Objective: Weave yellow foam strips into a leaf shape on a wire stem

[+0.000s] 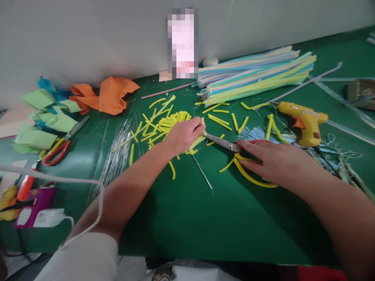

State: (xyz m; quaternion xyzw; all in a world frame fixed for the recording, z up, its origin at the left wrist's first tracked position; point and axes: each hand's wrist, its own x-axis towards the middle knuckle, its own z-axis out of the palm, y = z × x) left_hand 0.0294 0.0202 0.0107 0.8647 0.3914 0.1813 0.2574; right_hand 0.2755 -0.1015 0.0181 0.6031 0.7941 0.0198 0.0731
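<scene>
My left hand is closed around yellow pipe cleaners, whose ends stick out past the thumb and fingers. With my right hand I grip a pair of scissors by red and yellow handles. The tips of the blades reach the pipe cleaners beside my left fingers; whether they touch is too small to tell. Cut yellow pieces lie heaped behind my left hand, with more strewn around it. A thin silver rod lies just in front of it.
Bundled pastel pipe cleaners lie at the back, near a phone. A yellow glue gun sits to the right. Silver wires, orange cloth, green pieces, other scissors and a purple power strip are leftward.
</scene>
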